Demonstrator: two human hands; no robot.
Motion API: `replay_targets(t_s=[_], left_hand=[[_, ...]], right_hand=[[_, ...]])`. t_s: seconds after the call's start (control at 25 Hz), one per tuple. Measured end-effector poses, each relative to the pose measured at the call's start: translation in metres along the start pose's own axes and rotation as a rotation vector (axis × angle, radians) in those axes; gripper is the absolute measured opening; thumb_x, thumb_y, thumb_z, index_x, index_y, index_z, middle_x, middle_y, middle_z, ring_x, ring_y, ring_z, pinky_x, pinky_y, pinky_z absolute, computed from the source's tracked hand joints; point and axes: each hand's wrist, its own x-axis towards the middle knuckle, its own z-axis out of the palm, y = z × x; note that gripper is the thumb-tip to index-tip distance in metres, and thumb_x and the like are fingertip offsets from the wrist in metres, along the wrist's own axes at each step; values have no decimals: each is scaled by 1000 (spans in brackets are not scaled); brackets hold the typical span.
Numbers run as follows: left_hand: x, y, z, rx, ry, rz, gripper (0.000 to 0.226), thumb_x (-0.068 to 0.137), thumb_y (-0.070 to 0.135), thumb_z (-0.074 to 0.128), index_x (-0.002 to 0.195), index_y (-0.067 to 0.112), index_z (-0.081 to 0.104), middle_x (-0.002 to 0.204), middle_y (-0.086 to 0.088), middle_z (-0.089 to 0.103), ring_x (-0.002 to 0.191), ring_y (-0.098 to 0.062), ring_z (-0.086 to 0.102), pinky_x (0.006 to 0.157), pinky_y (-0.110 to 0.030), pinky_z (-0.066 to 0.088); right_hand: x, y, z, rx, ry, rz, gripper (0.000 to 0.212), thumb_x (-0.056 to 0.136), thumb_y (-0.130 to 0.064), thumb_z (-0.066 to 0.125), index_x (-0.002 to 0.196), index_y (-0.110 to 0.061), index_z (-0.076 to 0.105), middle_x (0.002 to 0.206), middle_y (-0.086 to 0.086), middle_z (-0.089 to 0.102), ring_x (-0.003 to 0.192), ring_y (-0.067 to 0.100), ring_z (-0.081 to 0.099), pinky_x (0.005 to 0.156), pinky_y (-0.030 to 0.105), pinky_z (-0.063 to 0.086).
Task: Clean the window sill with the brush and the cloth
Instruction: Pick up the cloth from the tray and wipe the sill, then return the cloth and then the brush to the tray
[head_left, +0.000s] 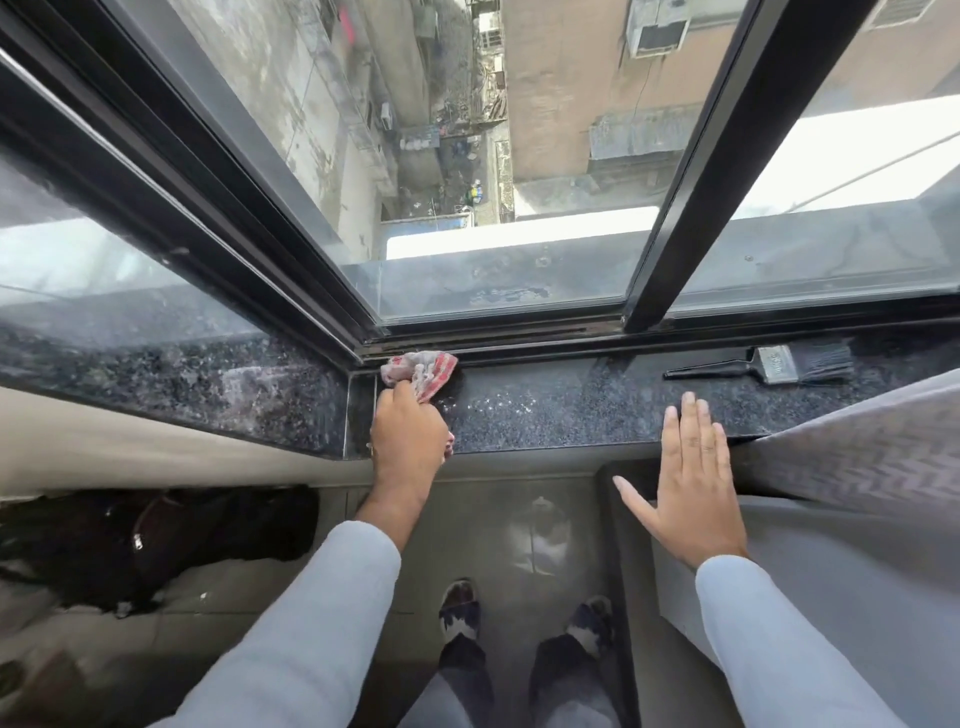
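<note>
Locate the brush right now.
Head view: the brush lies flat on the sill, far right by the window track, beyond the open right hand.

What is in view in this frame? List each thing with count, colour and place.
window sill: one, speckled dark granite, below the window
window frame: black, glass panes, above the sill
cloth: one, red and white, sill's left corner, in the left hand
brush: one, black, flat on the sill, right, untouched
curtain: one, grey patterned, right edge
bag: one, black, floor, left
left hand: closed on the cloth
right hand: open, fingers over the sill
</note>
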Motion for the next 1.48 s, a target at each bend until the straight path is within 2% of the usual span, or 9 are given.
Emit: replay_targets(t_s=[0.28, 0.4, 0.56, 0.76, 0.88, 1.04, 1.16, 1.28, 1.48], left_hand=[[-21, 68, 48, 63, -92, 474, 49, 77, -2, 57, 125, 2, 66, 114, -20, 68, 99, -42, 61, 90, -50, 54], [-23, 63, 54, 100, -155, 760, 44, 73, -1, 55, 115, 4, 70, 106, -16, 70, 86, -40, 60, 79, -48, 55], [-34, 28, 49, 152, -253, 1074, 36, 74, 4, 62, 109, 8, 69, 111, -10, 70, 87, -33, 59, 81, -41, 53], [-94, -30, 36, 533, -684, 1100, 34, 79, 8, 59, 112, 10, 66, 115, -12, 68, 102, -37, 62, 88, -47, 55], [-118, -38, 35, 470, -694, 984, 51, 81, 1, 57, 131, 7, 64, 125, -13, 66, 111, -37, 63, 96, -43, 54], [-132, 46, 49, 212, -590, 1214, 65, 76, -10, 73, 139, -6, 59, 123, -21, 70, 106, -40, 70, 96, -42, 59], [-156, 135, 81, 67, -635, 1507, 53, 76, -6, 78, 129, -1, 69, 119, -20, 72, 105, -39, 71, 94, -43, 60], [-193, 198, 131, 84, -692, 1750, 35, 88, 0, 73, 123, 4, 74, 118, -17, 73, 106, -39, 70, 95, -44, 59], [-230, 221, 216, 382, -684, 1888, 30, 104, 22, 52, 122, 20, 75, 131, -3, 71, 124, -32, 63, 100, -46, 51]], right_hand=[[3, 6, 2, 8, -10, -30, 111, 94, -77, 38, 168, 0, 5, 179, 21, -4, 167, 35, -3, 136, 53, 7], [2, 6, 3, 9, -22, -31, 113, 93, -76, 41, 168, -1, 2, 179, 20, -6, 167, 35, -4, 137, 52, 4], [4, 3, -5, -13, -65, -30, 112, 93, -76, 38, 168, -1, 2, 180, 20, -3, 168, 34, -3, 136, 52, 8], [1, -4, -48, 51, -137, 3, 104, 100, -69, 48, 167, 2, 10, 179, 23, 4, 167, 35, 7, 136, 51, 16], [-39, 18, -56, 144, -94, 63, 94, 102, -64, 43, 167, -3, 15, 179, 17, 11, 167, 30, 10, 136, 47, 16], [-148, 63, -38, 272, -148, 407, 100, 99, -75, 19, 165, 0, 24, 177, 19, 18, 165, 34, 21, 135, 48, 19], [-216, 88, -25, 315, -161, 674, 114, 94, -83, 1, 162, 3, 31, 174, 23, 25, 163, 40, 26, 133, 55, 23], [-248, 95, -14, 299, -188, 753, 111, 95, -81, 2, 161, 3, 34, 173, 25, 28, 162, 41, 27, 132, 56, 26], [-272, 93, 15, 216, -206, 758, 95, 100, -70, 26, 157, 4, 43, 170, 24, 36, 159, 38, 34, 129, 54, 33]])
